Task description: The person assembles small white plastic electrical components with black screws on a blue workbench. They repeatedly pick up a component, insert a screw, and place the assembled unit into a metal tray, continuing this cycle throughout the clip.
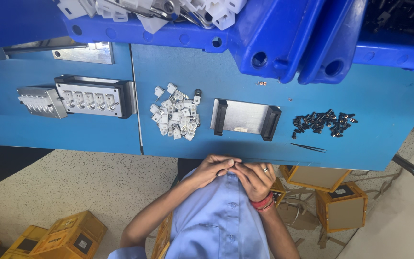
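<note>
My left hand [212, 167] and my right hand [257, 180] meet fingertip to fingertip just below the near edge of the blue table [370, 105], in front of my light blue shirt. Both hands have their fingers curled shut; anything pinched between them is hidden. My right hand wears a ring and red wrist threads. Nearest on the table are a flat metal plate with black end pieces [245, 117] and a heap of small white plastic parts [176, 113].
A pile of small black parts [324, 122] and thin black tweezers [308, 147] lie to the right. A black-framed fixture with a row of fittings [94, 97] and a ribbed metal block [41, 101] sit left. Blue crates [269, 38] line the far edge. Boxes [341, 206] stand on the floor.
</note>
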